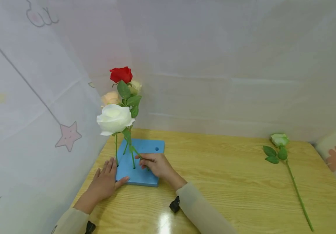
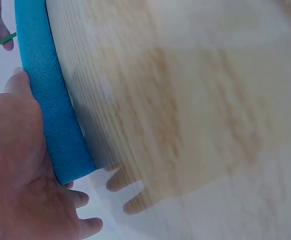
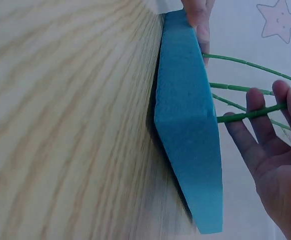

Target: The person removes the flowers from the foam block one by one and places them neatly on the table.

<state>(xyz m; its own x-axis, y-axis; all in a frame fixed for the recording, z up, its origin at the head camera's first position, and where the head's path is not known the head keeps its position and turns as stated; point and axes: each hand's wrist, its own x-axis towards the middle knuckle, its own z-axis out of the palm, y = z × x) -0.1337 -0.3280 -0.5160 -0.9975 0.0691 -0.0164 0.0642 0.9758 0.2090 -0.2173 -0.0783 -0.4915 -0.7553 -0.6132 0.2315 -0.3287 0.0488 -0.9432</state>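
A blue foam board (image 1: 138,178) lies on the table with several roses standing in it. The red rose (image 1: 121,75) is tallest, the white rose (image 1: 114,119) nearest; a peach rose (image 1: 110,98) and a pale yellow rose (image 1: 135,87) are partly hidden behind. My left hand (image 1: 105,182) rests along the board's left edge, fingers extended and thumb at the front edge. My right hand (image 1: 156,165) pinches a green rose stem (image 3: 243,116), whose lower end meets the board's top face. Which bloom that stem carries I cannot tell, since leaves and stems overlap there.
A loose pale green-white rose (image 1: 279,139) lies at the table's right, its long stem (image 1: 298,191) pointing to the front. The board has a bare hole (image 1: 157,149) at its back right corner. Printed cloth (image 1: 185,65) hangs behind and to the left of the wooden table (image 1: 214,182).
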